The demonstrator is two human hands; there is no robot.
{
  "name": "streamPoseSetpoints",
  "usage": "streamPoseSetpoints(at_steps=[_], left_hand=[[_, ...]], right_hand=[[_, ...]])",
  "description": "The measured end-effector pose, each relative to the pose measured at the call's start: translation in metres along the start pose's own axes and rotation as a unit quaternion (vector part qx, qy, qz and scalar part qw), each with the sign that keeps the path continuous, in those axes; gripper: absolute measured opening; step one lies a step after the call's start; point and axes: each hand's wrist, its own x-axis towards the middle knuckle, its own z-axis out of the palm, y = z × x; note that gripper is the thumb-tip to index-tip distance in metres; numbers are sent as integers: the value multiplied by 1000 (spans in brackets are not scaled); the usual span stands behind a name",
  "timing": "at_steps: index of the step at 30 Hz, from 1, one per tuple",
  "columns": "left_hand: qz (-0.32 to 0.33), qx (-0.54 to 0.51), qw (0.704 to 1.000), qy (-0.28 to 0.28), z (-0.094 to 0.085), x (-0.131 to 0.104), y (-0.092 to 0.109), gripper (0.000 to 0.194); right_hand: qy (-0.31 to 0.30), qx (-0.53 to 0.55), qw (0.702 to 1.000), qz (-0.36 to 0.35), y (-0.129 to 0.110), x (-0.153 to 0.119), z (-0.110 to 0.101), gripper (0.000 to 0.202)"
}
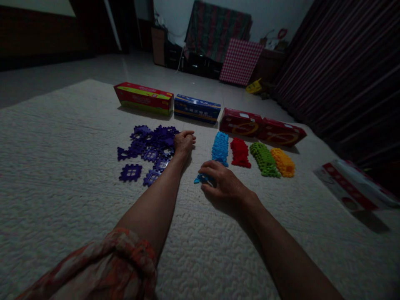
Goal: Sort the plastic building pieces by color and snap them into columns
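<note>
My right hand (pixel 225 182) has its fingers and thumb around a light-blue plastic interlocking tile (pixel 202 178) low over the quilted mat; the hand covers part of the tile. Just beyond it stands a row of light-blue tiles (pixel 220 148) packed together. My left hand (pixel 184 142) is at the right edge of a loose heap of purple interlocking tiles (pixel 162 136), its fingers loosely extended to the right and nothing visible in them. Some purple tiles have window-like openings, such as the single purple window tile (pixel 130 172) at the near left.
Packed rows of red tiles (pixel 240 152), green tiles (pixel 265 159) and yellow tiles (pixel 283 162) extend rightward. Behind stand a red-and-yellow box (pixel 143 98), a blue box (pixel 196 109) and two dark-red boxes (pixel 241 122). A white-and-red package (pixel 350 187) lies far right on the mat (pixel 212 250).
</note>
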Motion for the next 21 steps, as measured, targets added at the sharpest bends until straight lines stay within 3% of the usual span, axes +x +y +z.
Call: streamPoseSetpoints(at_steps=[6, 10, 12, 18, 21], left_hand=[[3, 5, 1000, 0, 0, 0, 0, 26], [4, 9, 1000, 1, 0, 1, -2, 29], [7, 6, 1000, -1, 0, 2, -4, 30], [10, 4, 1000, -3, 0, 2, -3, 29], [5, 8, 1000, 1, 0, 1, -1, 28]], right_hand=[[-60, -50, 997, -22, -14, 6, 3, 29], [-57, -60, 997, -10, -17, 5, 1, 26], [-25, -45, 999, -9, -13, 5, 2, 27], [170, 51, 983, -51, 13, 11, 12, 20], [200, 81, 976, -28, 22, 11, 17, 18]])
